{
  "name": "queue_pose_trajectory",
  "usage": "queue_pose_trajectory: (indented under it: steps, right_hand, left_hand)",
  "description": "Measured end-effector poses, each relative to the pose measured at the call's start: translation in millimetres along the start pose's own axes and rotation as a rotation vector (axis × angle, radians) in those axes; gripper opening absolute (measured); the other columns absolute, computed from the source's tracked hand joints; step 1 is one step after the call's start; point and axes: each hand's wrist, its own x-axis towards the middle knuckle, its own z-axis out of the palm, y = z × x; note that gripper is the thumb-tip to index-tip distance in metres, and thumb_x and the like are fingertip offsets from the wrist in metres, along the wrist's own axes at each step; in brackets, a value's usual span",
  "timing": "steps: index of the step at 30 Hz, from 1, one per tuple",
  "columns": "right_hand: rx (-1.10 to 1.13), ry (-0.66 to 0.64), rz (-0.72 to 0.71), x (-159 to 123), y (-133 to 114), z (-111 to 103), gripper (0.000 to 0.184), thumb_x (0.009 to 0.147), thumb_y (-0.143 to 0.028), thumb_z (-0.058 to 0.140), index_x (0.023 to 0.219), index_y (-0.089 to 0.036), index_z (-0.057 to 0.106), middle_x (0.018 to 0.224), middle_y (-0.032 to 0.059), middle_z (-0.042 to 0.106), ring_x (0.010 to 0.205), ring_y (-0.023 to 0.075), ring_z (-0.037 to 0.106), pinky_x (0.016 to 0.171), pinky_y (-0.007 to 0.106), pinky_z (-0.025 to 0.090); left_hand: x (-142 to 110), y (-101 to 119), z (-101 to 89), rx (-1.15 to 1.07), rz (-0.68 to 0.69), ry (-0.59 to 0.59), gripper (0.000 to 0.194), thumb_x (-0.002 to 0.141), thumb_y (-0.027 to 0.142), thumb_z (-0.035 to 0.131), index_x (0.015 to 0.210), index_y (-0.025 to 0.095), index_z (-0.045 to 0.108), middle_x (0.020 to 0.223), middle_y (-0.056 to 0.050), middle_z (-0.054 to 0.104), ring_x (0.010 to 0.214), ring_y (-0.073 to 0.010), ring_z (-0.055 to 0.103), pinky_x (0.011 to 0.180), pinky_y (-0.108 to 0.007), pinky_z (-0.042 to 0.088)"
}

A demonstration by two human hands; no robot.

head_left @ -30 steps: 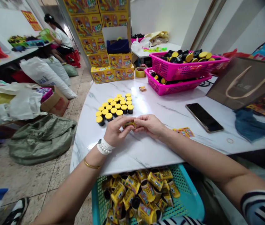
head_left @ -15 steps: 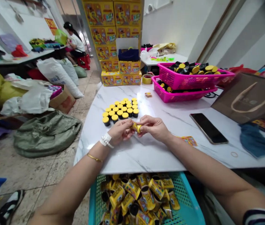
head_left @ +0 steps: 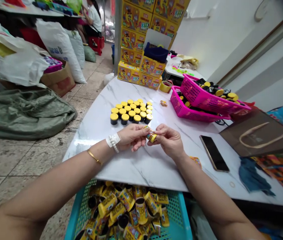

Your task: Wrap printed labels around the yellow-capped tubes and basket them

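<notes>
Yellow, with printed patches, is the small wrapped piece point(head_left: 151, 136) held above the marbled white worktop point(head_left: 128, 166). My left hand point(head_left: 133, 136) pinches its upper end between thumb and fingers, the other fingers loosely curled; my right hand point(head_left: 168, 140) pinches its opposite end, thumb and fingertips closed on it. Beyond my hands stands a cluster of black pots with yellow lids point(head_left: 131, 114). To the right lies a phone point(head_left: 214, 153); behind it are two stacked pink baskets point(head_left: 190, 108). Below the worktop's edge, a teal basket point(head_left: 181, 213) holds yellow labelled cups point(head_left: 127, 199).
</notes>
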Motion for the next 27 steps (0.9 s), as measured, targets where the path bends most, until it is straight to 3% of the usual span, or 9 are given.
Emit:
queue_pose_trajectory:
  steps: [3,7,11,15,19,23,27]
  right_hand:
    - [-0.057,-0.059,-0.018,-0.6,-3.4,1.6,0.021,0.075,-0.026,0.083,0.096,-0.027,0.078,0.102,0.0013,0.053,0.080,0.0144,0.068,0.068,0.040,0.070]
    - [-0.066,-0.049,-0.088,-3.6,-8.0,6.3,0.013,0.072,-0.023,0.085,0.083,-0.025,0.078,0.092,0.0001,0.049,0.075,0.0126,0.065,0.064,0.037,0.070]
    - [-0.091,-0.043,-0.077,-5.1,-8.8,8.5,0.015,0.075,-0.027,0.083,0.089,-0.027,0.077,0.095,0.0006,0.051,0.076,0.0133,0.064,0.064,0.036,0.070]
    - [-0.284,-0.102,-0.145,-4.8,-7.4,9.5,0.021,0.075,-0.023,0.083,0.096,-0.027,0.078,0.092,0.0013,0.053,0.075,0.0123,0.063,0.068,0.032,0.067]
    - [-0.183,-0.064,-0.225,-3.5,-11.0,11.6,0.005,0.079,-0.024,0.079,0.080,-0.023,0.074,0.083,-0.0015,0.050,0.066,0.0101,0.062,0.061,0.029,0.066]
    - [-0.210,-0.119,-0.257,-12.7,-25.6,17.0,0.019,0.081,-0.021,0.078,0.099,-0.026,0.073,0.092,0.0007,0.056,0.071,0.0118,0.064,0.059,0.028,0.063]
    - [-0.408,-0.180,-0.382,-51.4,-33.8,28.3,0.022,0.082,-0.010,0.075,0.096,-0.026,0.075,0.085,0.0012,0.060,0.074,0.0122,0.063,0.063,0.025,0.057]
  left_hand:
    - [0.0,-1.0,1.4,0.014,-0.015,0.042,0.041,0.080,0.054,0.072,0.072,0.015,0.065,0.047,-0.003,0.062,0.027,-0.0106,0.048,0.026,-0.017,0.034]
    - [-0.1,0.2,3.1,-0.038,-0.067,0.018,0.046,0.087,0.056,0.063,0.070,0.014,0.065,0.047,-0.006,0.063,0.026,-0.0108,0.047,0.027,-0.019,0.035]
    - [0.1,-0.1,2.3,-0.019,-0.024,0.064,0.037,0.082,0.053,0.070,0.076,0.017,0.064,0.042,0.000,0.058,0.023,-0.0097,0.042,0.025,-0.017,0.029]
    - [2.3,-3.6,0.5,0.094,-0.020,0.133,0.047,0.079,0.063,0.069,0.070,0.017,0.061,0.039,0.001,0.054,0.020,-0.0073,0.034,0.023,-0.017,0.025]
    - [0.0,0.9,5.7,0.090,-0.053,0.018,0.045,0.081,0.059,0.068,0.074,0.014,0.062,0.049,-0.002,0.063,0.027,-0.0087,0.046,0.028,-0.018,0.036]
    - [-22.8,1.1,23.5,0.042,-0.023,0.071,0.045,0.080,0.059,0.069,0.077,0.015,0.060,0.045,0.002,0.060,0.025,-0.0073,0.043,0.028,-0.017,0.039]
    - [-66.4,-23.9,48.9,-0.058,-0.063,0.150,0.045,0.081,0.062,0.066,0.078,0.019,0.055,0.046,0.002,0.062,0.024,-0.0079,0.042,0.027,-0.018,0.038]
